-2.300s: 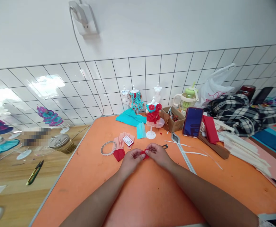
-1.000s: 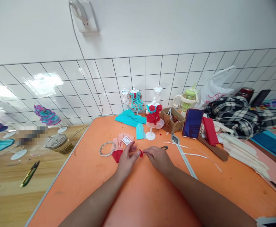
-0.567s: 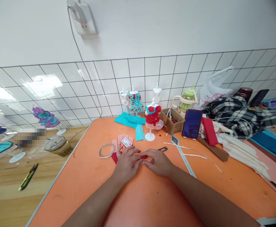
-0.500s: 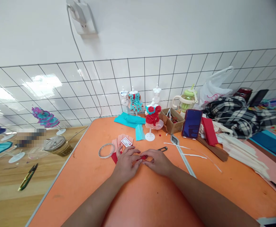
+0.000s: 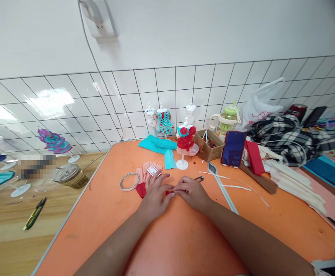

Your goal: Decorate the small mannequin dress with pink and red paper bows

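Note:
Both my hands meet at the middle of the orange table (image 5: 184,237). My left hand (image 5: 156,193) and my right hand (image 5: 192,191) pinch a small red paper piece (image 5: 169,193) between their fingertips, low over the table top. Folded red paper (image 5: 141,189) lies just left of my left hand, with pink paper pieces and a small card (image 5: 152,170) behind it. A black clip (image 5: 199,178) lies just beyond my right hand. A small mannequin in a red and teal paper dress (image 5: 185,142) stands farther back.
A tape ring (image 5: 129,181), teal paper (image 5: 157,145), a cardboard box (image 5: 210,147), a propped phone (image 5: 233,148), a metal ruler (image 5: 222,188), a green bottle (image 5: 227,119), checked cloth and cream strips crowd the far right. Left, on a wooden surface, a jar (image 5: 69,175) and snips (image 5: 34,213).
My hands parted briefly with the red piece in the left fingertips, then closed together on it again and pressed lower toward the table. The view shifted slightly.

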A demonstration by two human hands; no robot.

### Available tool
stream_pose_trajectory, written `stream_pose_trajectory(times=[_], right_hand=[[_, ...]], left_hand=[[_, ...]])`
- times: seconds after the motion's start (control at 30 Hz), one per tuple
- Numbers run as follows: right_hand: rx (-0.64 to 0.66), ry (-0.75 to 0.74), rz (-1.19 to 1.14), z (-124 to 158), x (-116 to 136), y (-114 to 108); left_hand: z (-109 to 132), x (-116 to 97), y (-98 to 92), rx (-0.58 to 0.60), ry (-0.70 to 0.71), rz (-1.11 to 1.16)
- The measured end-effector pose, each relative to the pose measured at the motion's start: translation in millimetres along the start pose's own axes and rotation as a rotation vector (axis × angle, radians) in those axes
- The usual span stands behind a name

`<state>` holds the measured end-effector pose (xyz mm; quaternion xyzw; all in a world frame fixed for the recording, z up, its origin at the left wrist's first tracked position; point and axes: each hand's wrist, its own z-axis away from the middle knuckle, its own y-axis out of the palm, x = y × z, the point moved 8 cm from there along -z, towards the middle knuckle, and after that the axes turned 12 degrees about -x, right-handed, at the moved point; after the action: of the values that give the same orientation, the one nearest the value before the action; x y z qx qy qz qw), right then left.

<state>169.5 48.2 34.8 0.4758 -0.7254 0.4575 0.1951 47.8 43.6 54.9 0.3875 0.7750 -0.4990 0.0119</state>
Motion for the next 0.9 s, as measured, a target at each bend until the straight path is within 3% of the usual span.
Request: stream_pose_trajectory(times=[0.17,0.3,0.4,0.57,0.7,0.8,0.9], right_hand=[[-0.014,0.063,-0.051,-1,-1,-2],[-0.030,0.082,0.052,-9,-11,-26],[0.067,-0.023,0.367,-9,-27,-37],[0.181,0.098,0.583,0,-62,-31],[0.123,0.241,0.353,1,-46,-13],[0.078,0.284,0.137,2,-21,0],[0.069,0.310,0.072,6,-7,7]], left_hand=[[-4,6,2.3,0.039,-0.036,0.105],[-7,23,-3.1,-0.045,-0.123,0.225],[-8,37,-3.5,-0.073,-0.271,0.351],[-1,53,8.1,-0.023,-0.582,0.565],[5,58,15.6,-0.007,-0.749,0.694],[4,55,14.6,-0.027,-0.748,0.736],[3,51,13.3,-0.037,-0.722,0.757]])
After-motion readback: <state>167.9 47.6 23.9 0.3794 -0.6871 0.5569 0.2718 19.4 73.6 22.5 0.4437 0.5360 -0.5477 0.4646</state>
